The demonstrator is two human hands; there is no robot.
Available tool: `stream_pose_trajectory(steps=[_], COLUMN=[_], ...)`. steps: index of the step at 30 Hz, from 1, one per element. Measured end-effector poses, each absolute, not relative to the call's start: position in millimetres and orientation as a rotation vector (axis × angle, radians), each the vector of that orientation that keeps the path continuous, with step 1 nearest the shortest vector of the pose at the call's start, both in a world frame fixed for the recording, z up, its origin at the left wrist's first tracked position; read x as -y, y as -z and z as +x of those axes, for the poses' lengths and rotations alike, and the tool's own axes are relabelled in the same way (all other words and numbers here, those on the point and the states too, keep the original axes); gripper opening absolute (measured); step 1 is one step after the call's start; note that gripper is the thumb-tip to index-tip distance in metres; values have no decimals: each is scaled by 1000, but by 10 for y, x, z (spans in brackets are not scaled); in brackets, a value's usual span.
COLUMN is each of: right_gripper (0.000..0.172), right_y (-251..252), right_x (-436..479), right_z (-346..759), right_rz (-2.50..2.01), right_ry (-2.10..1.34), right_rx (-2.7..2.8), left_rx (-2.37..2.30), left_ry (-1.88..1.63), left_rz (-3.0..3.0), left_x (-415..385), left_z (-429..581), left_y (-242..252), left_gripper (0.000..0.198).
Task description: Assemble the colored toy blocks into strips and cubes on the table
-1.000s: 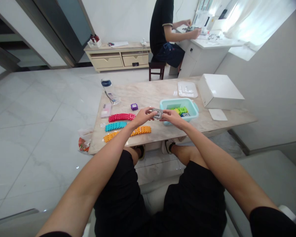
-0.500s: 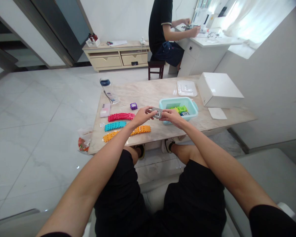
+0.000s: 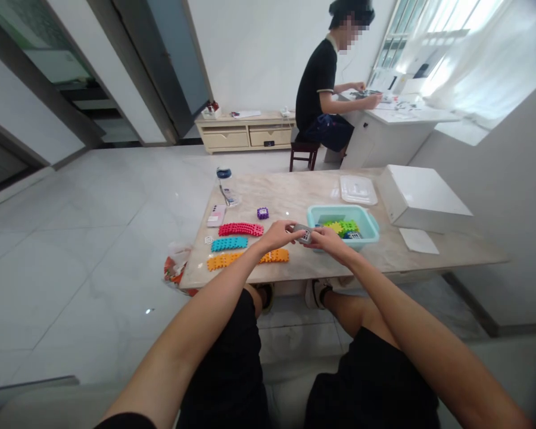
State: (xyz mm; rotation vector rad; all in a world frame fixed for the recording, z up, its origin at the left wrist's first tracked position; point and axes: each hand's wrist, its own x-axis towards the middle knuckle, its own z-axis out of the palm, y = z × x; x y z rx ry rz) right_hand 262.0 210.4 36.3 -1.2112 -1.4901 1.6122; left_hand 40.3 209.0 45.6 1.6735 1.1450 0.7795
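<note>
Between my two hands is a grey block piece (image 3: 302, 233) with a white pattern on its face, held just above the table. My left hand (image 3: 279, 235) grips its left end, and my right hand (image 3: 329, 241) pinches its right end. Behind my right hand stands a light blue plastic basin (image 3: 370, 229) holding green, yellow and dark blue pieces (image 3: 345, 227). Left of my hands lie a curved red strip (image 3: 241, 229), a turquoise strip (image 3: 229, 243) and an orange strip (image 3: 274, 256), partly hidden by my left forearm. A small purple block (image 3: 262, 213) sits farther back.
A clear bottle with a blue lid (image 3: 224, 174) and a pink phone-like item (image 3: 217, 215) are at the table's left end. A clear lid (image 3: 358, 190), a white box (image 3: 426, 196) and white paper (image 3: 418, 241) lie right. Another person (image 3: 324, 89) sits at a far desk.
My view has tilted up and swung left, so everything appears lower and farther right. Both hands still hold the grey piece, which is now turned a little.
</note>
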Motion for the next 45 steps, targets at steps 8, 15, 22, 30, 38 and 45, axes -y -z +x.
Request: stream_pose_trajectory(steps=[8,15,22,30,38,45], right_gripper=[25,21,22,21,17,15], right_y=[-360,-339,-301,-305,-243,-177], right_x=[-2079,-2092,-2095,-2093,-2127,-2162], right_z=[2541,2461,2438,2428,2363,2335], right_rz=[-1182,-1203,-1216,-1162,-1175,-1158], right_ry=[-1658,-1666,-1673,-1695,-1688,-1707], right_rx=[1473,1411,1475,1486,1448,1440], left_rx=[-1225,-1190,-1204,-1237,-1271,-1292], left_ry=[-748,-736,-725,-724,-753,-771], left_rz=[1716,1820,1811,1816,1692,1681], left_x=[-2035,-2039,-2059,-2068,-2016,-2024], left_z=[368,338,339,336,327,296], left_y=[-495,-518,-496,-495,-552,-515], left_gripper=[57,45,46,43,48,47])
